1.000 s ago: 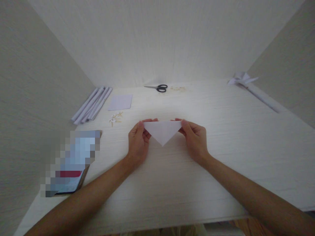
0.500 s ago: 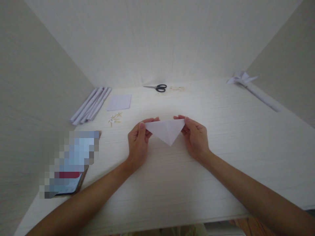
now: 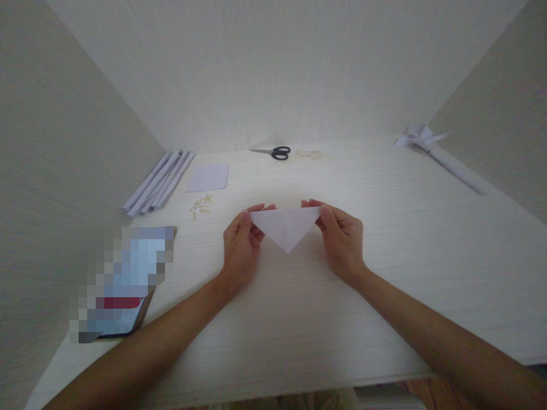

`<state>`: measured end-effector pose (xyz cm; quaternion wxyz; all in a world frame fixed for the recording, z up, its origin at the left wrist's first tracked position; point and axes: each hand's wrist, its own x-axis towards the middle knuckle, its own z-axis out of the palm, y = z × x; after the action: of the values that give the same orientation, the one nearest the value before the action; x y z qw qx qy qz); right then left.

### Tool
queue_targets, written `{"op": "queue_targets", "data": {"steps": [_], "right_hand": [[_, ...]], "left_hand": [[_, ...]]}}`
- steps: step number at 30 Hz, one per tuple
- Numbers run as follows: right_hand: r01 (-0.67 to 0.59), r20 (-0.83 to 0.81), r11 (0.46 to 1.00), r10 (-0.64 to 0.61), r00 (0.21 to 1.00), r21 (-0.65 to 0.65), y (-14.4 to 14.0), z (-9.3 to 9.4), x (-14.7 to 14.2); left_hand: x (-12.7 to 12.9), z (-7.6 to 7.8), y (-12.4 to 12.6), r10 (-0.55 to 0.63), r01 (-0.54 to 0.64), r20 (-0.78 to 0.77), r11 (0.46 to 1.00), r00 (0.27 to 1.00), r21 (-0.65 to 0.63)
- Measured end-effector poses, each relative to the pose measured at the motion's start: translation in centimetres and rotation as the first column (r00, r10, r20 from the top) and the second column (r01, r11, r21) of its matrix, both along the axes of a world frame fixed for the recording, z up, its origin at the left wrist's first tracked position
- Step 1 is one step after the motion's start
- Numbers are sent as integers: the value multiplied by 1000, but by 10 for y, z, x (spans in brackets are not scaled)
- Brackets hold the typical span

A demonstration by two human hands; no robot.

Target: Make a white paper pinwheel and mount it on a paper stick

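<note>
A white sheet of paper (image 3: 286, 228), folded into a triangle, is stretched between my two hands with its point facing me. My left hand (image 3: 243, 242) pinches the left corner, thumb on top and fingers behind. The right corner is gripped the same way by my right hand (image 3: 342, 236). The paper's long edge runs along the far side, and a faint crease goes down its middle.
On the left lie rolled paper tubes (image 3: 160, 182), square paper (image 3: 208, 177), small yellowish-white sticks (image 3: 200, 206) and a phone with a blurred screen (image 3: 128, 279). Scissors (image 3: 280, 152) and tiny scraps (image 3: 310, 154) sit at the back. A paper pinwheel-like piece on a tube (image 3: 455, 167) lies right.
The triangle's lower point has shifted slightly to the left, and its face looks flatter. Both hands keep their hold on the corners.
</note>
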<state>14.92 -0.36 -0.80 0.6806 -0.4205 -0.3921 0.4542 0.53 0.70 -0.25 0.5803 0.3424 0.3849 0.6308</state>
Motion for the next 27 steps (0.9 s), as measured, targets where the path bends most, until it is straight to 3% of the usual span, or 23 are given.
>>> {"op": "queue_targets", "data": {"steps": [13,21,27], "right_hand": [[-44,-82,998,41,996,-33,2,-1,-1],[0,-193,985,-34,981,-172,3,1,-1],[-29,-354,981,-42,934,-191,3,3,2]], "left_hand": [[-1,0,1,-11,11,12,1000,1000,-2],[0,1,-6,-14,26,-77,987,997,161],[0,4,-11,-8,34,-109,970,994,239]]}}
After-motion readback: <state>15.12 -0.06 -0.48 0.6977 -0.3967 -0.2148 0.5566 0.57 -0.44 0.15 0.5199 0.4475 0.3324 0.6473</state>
